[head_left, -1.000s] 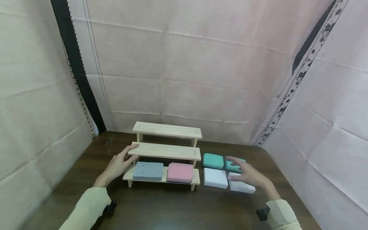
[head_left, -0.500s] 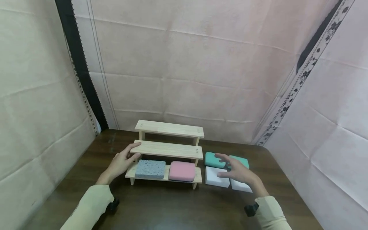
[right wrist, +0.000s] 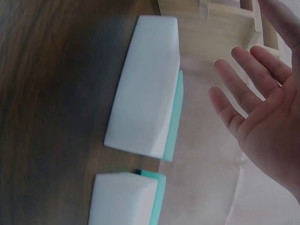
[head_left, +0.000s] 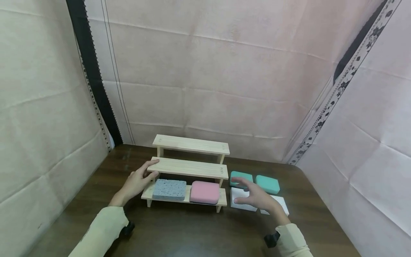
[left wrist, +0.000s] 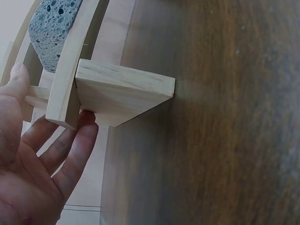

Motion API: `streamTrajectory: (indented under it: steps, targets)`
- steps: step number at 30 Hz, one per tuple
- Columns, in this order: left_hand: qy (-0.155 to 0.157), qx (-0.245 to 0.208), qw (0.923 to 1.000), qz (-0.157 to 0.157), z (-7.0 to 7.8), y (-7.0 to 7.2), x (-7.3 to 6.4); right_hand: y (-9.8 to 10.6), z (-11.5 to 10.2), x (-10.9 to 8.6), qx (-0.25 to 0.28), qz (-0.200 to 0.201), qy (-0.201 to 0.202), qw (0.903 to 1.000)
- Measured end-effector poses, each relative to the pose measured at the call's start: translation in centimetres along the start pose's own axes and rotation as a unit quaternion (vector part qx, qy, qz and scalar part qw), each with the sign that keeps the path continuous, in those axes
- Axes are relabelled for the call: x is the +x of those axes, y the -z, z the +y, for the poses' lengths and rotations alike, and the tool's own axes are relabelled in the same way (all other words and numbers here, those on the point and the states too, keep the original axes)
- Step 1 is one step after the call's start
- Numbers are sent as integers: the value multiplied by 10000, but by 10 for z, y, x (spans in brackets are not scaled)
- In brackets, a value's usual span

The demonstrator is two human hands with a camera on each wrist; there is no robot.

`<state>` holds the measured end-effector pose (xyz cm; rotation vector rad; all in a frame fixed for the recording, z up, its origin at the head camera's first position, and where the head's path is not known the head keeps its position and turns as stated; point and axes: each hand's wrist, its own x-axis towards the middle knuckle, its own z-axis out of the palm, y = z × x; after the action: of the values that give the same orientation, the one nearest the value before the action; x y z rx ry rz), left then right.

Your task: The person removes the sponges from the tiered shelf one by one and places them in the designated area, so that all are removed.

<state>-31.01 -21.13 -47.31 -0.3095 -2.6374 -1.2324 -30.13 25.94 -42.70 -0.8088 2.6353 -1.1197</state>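
Observation:
My left hand grips the left end of a three-tier pale wooden display rack, thumb and fingers at its middle shelf. In the left wrist view its fingertips lie by a wooden leg. A blue porous sponge and a pink sponge-like block sit side by side on the lowest shelf. My right hand hovers, fingers spread and holding nothing, over two white blocks right of the rack. Behind those lie two teal rounded blocks; the hand partly covers the left teal one and both white ones.
Everything stands on a dark brown wooden table. Pale cloth hangs behind the table and along both sides. The rack's top shelf stands close to the back cloth.
My right hand has moved left, from over the right-hand blocks toward the left-hand ones near the rack. The left hand stays at the rack's end. The head view has shifted slightly.

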Motion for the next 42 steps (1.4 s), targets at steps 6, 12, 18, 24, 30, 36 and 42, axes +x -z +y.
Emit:
streamTrajectory:
  steps: [6,12,18,24,30,36,42]
  targets:
    - [-29,-16,10000,-9,0,0,0,-12,-1,6,-41,-86,220,9997]
    - [3,-60,10000,-38,0,0,0,-20,-2,13,-170,-147,330,9992]
    - [4,-46,10000,-25,-1,1,1,-29,-7,20,-131,-237,449,9986]
    - [0,3,10000,-1,-2,-1,1,-34,-14,21,-316,-222,584,9975]
    - [-54,-39,10000,25,-3,-3,1,-38,-23,23,-565,-9,578,9967]
    - [-140,-4,9998,104,-4,-3,1,-41,-31,24,-699,-27,470,9964]
    - [-106,-2,9999,96,-5,-3,0,-46,-36,26,-1015,20,568,9932]
